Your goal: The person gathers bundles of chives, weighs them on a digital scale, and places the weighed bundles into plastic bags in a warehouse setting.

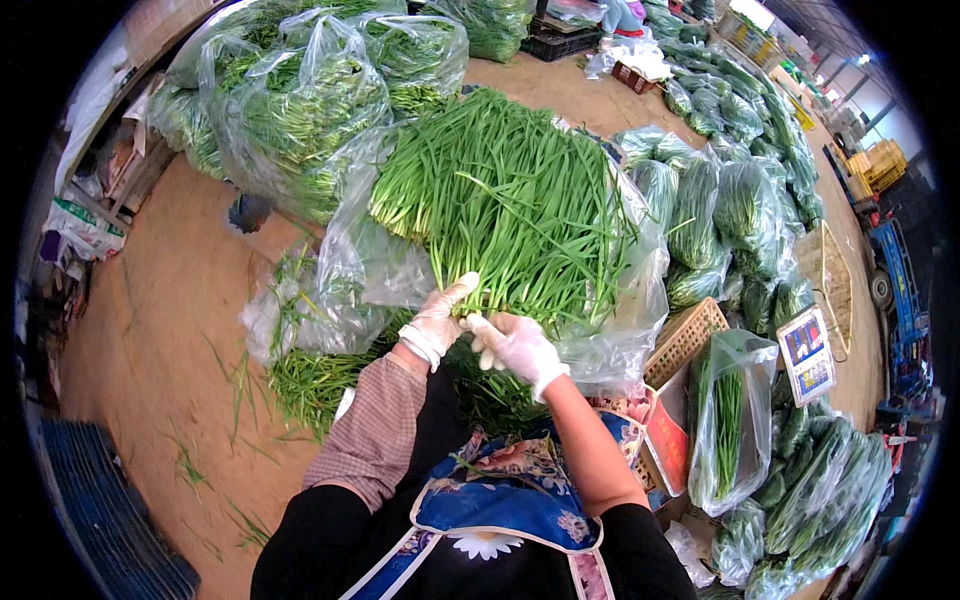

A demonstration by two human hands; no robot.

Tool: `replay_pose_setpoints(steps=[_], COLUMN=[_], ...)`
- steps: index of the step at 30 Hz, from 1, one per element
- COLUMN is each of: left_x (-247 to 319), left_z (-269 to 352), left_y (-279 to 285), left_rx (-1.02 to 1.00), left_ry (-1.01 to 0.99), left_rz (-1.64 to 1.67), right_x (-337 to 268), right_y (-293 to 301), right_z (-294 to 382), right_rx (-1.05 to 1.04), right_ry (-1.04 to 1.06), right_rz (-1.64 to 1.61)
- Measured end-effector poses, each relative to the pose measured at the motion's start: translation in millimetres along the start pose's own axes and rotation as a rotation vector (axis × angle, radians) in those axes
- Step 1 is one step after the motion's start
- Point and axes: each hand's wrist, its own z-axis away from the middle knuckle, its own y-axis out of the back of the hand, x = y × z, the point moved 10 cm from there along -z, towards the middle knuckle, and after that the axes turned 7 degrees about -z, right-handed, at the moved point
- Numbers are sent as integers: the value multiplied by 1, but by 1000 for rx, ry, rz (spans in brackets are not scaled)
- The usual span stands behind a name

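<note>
A thick pile of green garlic chives (pixel 517 202) lies on a clear plastic sheet (pixel 622 345) in front of me. My left hand (pixel 439 319), in a white glove, grips stalks at the pile's near edge, thumb on top. Close beside it, my right hand (pixel 521 349), also gloved, has its fingers curled and reaches the same stalk ends. Whether it pinches any of them is hard to tell. Loose chives (pixel 330 386) lie lower down, left of my knees and partly under the plastic.
Large clear bags of chives (pixel 300 127) stand at the far left. Many bagged bundles (pixel 697 202) are heaped on the right. Nearer on that side are a plastic crate (pixel 686 337), a scale display (pixel 806 356) and a bagged bundle (pixel 727 427). A person (pixel 622 19) sits far back.
</note>
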Motion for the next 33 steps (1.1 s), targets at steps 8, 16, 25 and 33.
replay_pose_setpoints(steps=[8, 16, 25, 33], left_x=[1, 1, -24, -44], left_z=[-8, 32, 29, 20], left_y=[13, -8, 16, 19], left_rx=[-31, 105, -40, -39], left_ry=[-2, -176, -46, -150], left_rz=[-178, -542, -412, -205], right_x=[39, -95, -152, -149], right_y=[-78, 110, 141, 66], right_z=[93, -37, -60, -10], right_rx=[-837, 421, 570, 329], right_ry=[-204, 286, 408, 952], right_rz=[103, -42, 91, 784])
